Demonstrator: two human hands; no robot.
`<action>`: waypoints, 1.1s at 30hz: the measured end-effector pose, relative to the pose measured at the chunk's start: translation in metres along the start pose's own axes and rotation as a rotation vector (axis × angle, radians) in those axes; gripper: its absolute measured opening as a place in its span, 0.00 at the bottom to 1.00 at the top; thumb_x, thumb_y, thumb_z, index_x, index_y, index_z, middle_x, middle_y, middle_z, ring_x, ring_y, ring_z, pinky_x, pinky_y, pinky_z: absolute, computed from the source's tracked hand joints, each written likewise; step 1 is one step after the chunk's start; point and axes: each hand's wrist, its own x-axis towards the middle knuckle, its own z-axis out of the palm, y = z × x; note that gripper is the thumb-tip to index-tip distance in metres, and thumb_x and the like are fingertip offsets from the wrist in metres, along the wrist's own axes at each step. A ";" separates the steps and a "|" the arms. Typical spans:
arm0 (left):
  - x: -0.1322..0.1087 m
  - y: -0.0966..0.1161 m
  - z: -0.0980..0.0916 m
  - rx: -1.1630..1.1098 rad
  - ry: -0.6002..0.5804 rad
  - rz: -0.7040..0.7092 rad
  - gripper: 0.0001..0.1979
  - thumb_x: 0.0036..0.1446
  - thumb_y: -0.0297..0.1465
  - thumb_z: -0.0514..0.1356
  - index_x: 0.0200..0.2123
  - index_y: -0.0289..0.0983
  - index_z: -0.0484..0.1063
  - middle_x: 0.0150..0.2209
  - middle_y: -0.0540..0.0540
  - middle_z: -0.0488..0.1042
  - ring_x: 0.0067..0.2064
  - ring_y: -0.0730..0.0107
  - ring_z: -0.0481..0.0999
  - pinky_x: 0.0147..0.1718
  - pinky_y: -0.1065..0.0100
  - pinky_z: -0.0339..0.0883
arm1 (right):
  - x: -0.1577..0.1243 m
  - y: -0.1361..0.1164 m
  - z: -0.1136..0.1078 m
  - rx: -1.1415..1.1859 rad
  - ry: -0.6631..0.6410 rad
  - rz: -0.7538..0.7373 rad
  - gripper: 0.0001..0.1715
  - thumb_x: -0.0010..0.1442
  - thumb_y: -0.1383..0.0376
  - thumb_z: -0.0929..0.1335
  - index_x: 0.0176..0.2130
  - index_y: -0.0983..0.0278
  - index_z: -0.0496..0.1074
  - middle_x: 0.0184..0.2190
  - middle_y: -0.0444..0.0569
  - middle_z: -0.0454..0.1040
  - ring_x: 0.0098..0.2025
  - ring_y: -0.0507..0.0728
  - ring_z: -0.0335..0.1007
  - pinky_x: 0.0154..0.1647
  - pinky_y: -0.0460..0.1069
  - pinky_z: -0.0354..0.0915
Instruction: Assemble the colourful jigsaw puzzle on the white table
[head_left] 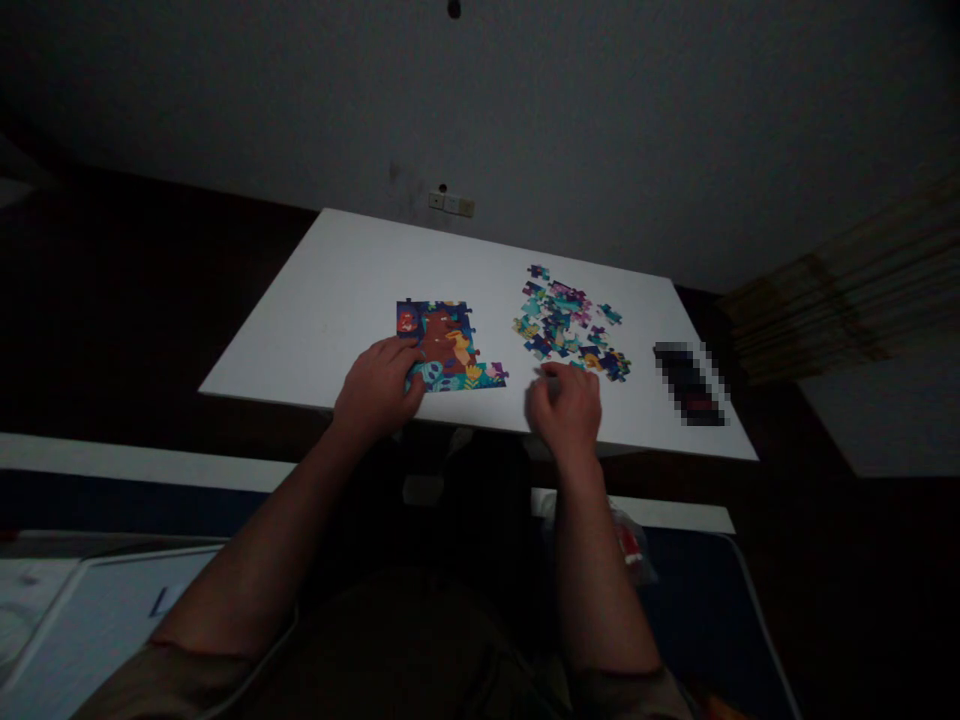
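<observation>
A partly joined puzzle with a brown bear picture lies on the white table, near its front edge. My left hand rests at the puzzle's lower left corner, fingers spread and lying flat on it. To the right of the puzzle is a heap of loose pieces, blue, purple and yellow. My right hand is just in front of that heap, over the table, its fingers curled in and thumb close to them. Whatever those fingers hold, if anything, is hidden.
A dark pixelated object lies at the table's right end. Behind the table stands a grey wall with sockets. A plastic bag with something red lies below the table's front edge, beside my right forearm.
</observation>
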 end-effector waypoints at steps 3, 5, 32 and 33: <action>0.000 0.000 0.001 -0.008 0.010 0.005 0.19 0.76 0.35 0.64 0.62 0.41 0.91 0.74 0.31 0.89 0.76 0.34 0.87 0.81 0.30 0.78 | 0.002 0.026 -0.015 -0.174 0.005 0.171 0.23 0.82 0.58 0.71 0.66 0.65 0.88 0.65 0.76 0.86 0.70 0.80 0.77 0.77 0.71 0.70; 0.000 0.000 0.001 -0.008 0.019 0.007 0.19 0.76 0.35 0.63 0.61 0.41 0.91 0.73 0.32 0.90 0.76 0.35 0.87 0.80 0.31 0.79 | 0.003 0.035 -0.018 -0.250 0.010 0.234 0.28 0.82 0.54 0.75 0.69 0.69 0.87 0.67 0.81 0.84 0.72 0.83 0.77 0.78 0.72 0.69; -0.001 -0.001 0.001 -0.020 0.022 0.040 0.20 0.78 0.38 0.61 0.62 0.43 0.90 0.74 0.32 0.90 0.77 0.35 0.87 0.81 0.29 0.80 | 0.021 0.025 -0.001 -0.063 -0.038 0.178 0.18 0.77 0.64 0.70 0.58 0.62 0.88 0.64 0.69 0.86 0.71 0.73 0.75 0.77 0.66 0.65; -0.001 -0.001 0.001 -0.023 0.025 0.036 0.20 0.77 0.37 0.61 0.62 0.43 0.90 0.74 0.33 0.90 0.77 0.35 0.87 0.81 0.29 0.80 | 0.021 0.025 -0.002 -0.043 -0.046 0.165 0.18 0.77 0.65 0.70 0.58 0.60 0.88 0.64 0.67 0.86 0.69 0.72 0.76 0.76 0.66 0.67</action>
